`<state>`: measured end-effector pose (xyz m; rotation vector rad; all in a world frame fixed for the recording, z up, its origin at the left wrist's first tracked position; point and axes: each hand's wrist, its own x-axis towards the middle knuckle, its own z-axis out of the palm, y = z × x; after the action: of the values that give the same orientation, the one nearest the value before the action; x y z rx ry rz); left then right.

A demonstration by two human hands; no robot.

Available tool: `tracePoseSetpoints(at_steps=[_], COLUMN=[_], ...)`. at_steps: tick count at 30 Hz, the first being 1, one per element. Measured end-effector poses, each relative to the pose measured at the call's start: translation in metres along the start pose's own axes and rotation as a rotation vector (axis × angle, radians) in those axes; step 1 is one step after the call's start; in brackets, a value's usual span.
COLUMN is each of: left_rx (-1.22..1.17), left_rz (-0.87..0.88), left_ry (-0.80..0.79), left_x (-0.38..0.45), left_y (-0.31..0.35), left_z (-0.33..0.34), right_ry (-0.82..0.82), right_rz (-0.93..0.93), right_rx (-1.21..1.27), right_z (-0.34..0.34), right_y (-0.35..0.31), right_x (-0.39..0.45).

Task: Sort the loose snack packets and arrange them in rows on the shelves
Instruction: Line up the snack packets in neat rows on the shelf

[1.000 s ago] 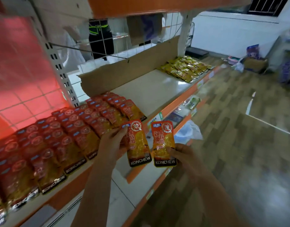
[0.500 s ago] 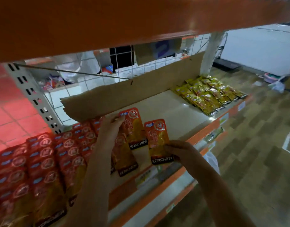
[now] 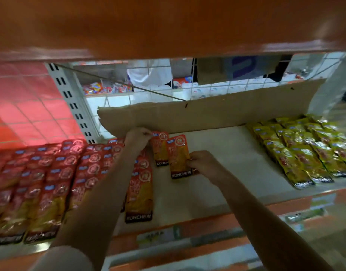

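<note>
Since half a second ago both hands have gone deeper over the shelf (image 3: 236,153), and the two packets are now near the cardboard (image 3: 217,112) at the back. The left hand (image 3: 138,136) pinches the top corner of the rear packet (image 3: 158,148), and the right hand (image 3: 202,163) pinches the side edge of the front packet (image 3: 177,156), which partly covers the rear one. Both lie just right of the red rows (image 3: 70,173); the yellow rows (image 3: 305,149) are well apart on the right. The risk is probably in the release: the packets look smooth and thin, so the front one may slide off or lie crooked and break the new column. The left forearm passes low above the red rows, and pulling it back carelessly could push those packets out of line. The upper shelf (image 3: 168,26) hides part of the view, so the alignment at the back is hard to judge.
</note>
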<state>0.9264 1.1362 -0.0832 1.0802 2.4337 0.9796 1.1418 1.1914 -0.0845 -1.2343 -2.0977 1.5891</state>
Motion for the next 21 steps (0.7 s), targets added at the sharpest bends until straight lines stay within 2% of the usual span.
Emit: tracePoseSetpoints(at_steps=[5,9,21], left_rx=[0.154,0.190,0.279], left_rz=[-0.027,-0.059,-0.081], left_ry=[0.076,0.137,0.164], left_x=[0.002,0.003,0.010], left_y=[-0.005,-0.007,-0.010], left_z=[-0.001,-0.001,0.002], right_ry=[-0.073,-0.099,-0.147], right_rz=[-0.066,-0.128,-0.223], right_rx=[-0.179,-0.344,-0.601], right_z=[0.011,0.017,0.029], right_y=[-0.009,-0.015,-0.034], right_x=[0.030,0.042,0.055])
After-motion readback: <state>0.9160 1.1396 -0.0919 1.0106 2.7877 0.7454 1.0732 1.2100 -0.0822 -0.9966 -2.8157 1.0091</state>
